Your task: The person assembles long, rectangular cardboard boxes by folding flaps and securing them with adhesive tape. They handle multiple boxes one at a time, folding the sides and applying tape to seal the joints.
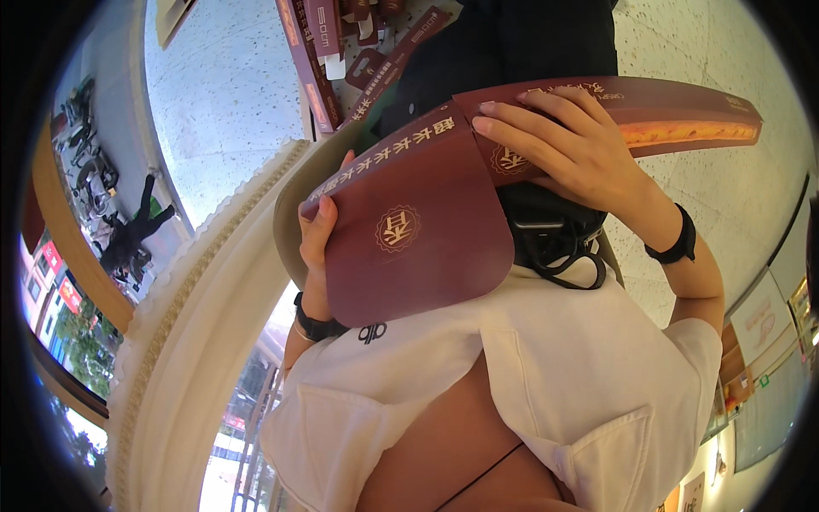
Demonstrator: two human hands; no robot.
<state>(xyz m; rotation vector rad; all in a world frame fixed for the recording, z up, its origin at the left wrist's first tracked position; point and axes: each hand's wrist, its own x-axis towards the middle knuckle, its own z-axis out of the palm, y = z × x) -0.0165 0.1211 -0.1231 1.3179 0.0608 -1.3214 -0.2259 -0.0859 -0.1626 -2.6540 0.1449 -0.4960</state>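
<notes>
A long maroon cardboard box (563, 128) with gold lettering and an orange food picture lies across my lap. At its left part, a wide maroon panel (426, 247) with rounded corners hangs toward my chest. My left hand (317, 230) grips the box's left end, its thumb on the panel and its other fingers mostly hidden behind the cardboard. My right hand (567, 141) lies over the middle of the box, beside the panel's upper corner, with fingers stretched along the top face. Whether the box holds anything inside cannot be seen.
Several maroon boxes and cartons (367, 64) lie beyond my knees. A black bag with a strap (554, 230) rests in my lap, under the box. To the left hangs a cream curtain (196, 324) by a window. Speckled pale floor (226, 77) spreads around.
</notes>
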